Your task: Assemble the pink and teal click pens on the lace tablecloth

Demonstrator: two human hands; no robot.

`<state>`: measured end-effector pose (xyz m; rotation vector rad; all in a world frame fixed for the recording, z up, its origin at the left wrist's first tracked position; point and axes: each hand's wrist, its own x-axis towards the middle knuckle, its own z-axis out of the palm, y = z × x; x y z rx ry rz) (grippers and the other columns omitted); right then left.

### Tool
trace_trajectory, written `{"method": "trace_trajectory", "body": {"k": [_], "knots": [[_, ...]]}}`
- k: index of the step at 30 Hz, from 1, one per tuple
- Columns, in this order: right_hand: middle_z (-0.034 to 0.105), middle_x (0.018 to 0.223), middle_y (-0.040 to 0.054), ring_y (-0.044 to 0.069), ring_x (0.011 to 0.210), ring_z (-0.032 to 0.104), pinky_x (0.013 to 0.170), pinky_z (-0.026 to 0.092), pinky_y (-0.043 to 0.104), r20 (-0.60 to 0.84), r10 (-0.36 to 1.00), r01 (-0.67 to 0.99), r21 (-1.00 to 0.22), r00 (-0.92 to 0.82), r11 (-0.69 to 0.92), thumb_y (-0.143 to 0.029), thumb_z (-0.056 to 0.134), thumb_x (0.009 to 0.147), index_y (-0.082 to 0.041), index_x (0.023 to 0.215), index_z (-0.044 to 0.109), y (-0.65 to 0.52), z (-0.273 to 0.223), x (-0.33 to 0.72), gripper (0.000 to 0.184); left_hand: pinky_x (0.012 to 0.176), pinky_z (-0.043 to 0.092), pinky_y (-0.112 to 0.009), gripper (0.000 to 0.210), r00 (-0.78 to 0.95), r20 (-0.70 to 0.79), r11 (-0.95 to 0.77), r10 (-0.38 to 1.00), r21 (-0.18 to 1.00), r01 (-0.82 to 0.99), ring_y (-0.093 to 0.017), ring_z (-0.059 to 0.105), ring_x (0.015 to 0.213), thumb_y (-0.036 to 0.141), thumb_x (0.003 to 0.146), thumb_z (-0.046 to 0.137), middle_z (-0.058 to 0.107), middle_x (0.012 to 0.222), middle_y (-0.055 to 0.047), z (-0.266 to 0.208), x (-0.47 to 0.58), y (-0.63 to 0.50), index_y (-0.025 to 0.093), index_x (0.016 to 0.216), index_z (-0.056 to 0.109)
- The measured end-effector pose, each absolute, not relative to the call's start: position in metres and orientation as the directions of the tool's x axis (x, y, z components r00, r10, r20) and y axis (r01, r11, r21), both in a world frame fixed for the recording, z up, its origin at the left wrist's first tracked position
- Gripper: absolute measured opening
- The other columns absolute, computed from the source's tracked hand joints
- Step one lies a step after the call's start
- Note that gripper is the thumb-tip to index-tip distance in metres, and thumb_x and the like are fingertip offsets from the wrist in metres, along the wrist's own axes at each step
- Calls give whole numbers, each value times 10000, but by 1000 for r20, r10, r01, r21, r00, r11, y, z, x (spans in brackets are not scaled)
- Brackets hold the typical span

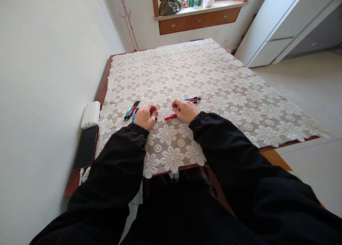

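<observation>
A thin pale rod (164, 108), which looks like a pen refill, spans the gap between my hands just above the tablecloth. My left hand (145, 117) pinches its left end with thumb and forefinger. At its other end, the fingertips of my right hand (185, 111) are closed on it. A red pen barrel (170, 117) lies partly under my right hand. Beside my left hand, a teal pen part (134, 115) with a black end is partly covered. Farther left lies a small group of teal and red pens (131, 110); more pens (192, 99) lie beyond my right hand.
A white lace tablecloth (187, 70) with flower patterns covers the wooden table. Along its left edge are a white power bank (91, 114) and a dark phone (86, 147). A wall borders the left side. A windowsill (203, 9) with bags and bottles stands beyond.
</observation>
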<state>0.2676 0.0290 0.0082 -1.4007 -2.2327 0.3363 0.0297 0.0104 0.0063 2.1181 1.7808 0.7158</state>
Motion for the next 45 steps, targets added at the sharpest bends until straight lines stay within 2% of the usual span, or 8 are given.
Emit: {"method": "trace_trajectory", "body": {"k": [16, 25, 45], "knots": [[750, 891, 42, 212, 810, 657, 705, 353, 306, 251, 913, 799, -445, -323, 405, -247, 574, 952, -228, 1037, 695, 29, 11, 268, 149, 822, 514, -371, 121, 121, 201, -208, 972, 507, 836, -253, 707, 921, 299, 926, 630, 783, 955, -53, 4, 28, 11, 232, 997, 701], [755, 902, 44, 224, 826, 666, 705, 358, 314, 234, 906, 806, -415, -352, 421, -243, 561, 956, -232, 1050, 697, 29, 10, 268, 166, 868, 517, -385, 126, 166, 219, -255, 962, 487, 835, -270, 706, 970, 284, 923, 619, 767, 948, -63, 1, 27, 13, 227, 992, 709], [742, 846, 39, 213, 776, 640, 702, 352, 313, 275, 897, 761, -477, -345, 439, -224, 562, 962, -220, 1011, 696, 31, 7, 267, 143, 883, 524, -393, 141, 162, 217, -251, 963, 489, 835, -275, 701, 975, 285, 921, 618, 769, 956, -68, 1, 27, 13, 223, 1003, 716]]}}
